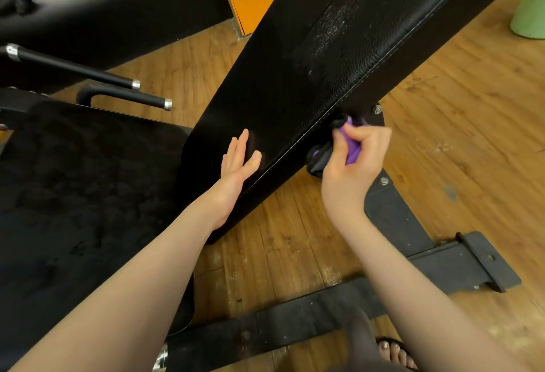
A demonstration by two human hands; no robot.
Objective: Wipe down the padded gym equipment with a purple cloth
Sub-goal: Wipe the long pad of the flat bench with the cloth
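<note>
The left hand (pixel 239 162) rests flat, fingers straight, on the lower end of the black back pad (pixel 309 76). The right hand (pixel 351 162) grips the bunched purple cloth (pixel 352 147) against the pad's stitched right edge, just beside a frame bolt (pixel 377 109).

- Both forearms bare, no sleeves reaching the wrists.
- Left hand (pixel 236 162) and right hand (pixel 354 162): no rings, watch or bracelets visible.
- 1 bare foot (pixel 396 354) in a dark open sandal, toenails painted with a pale glittery polish.
</note>
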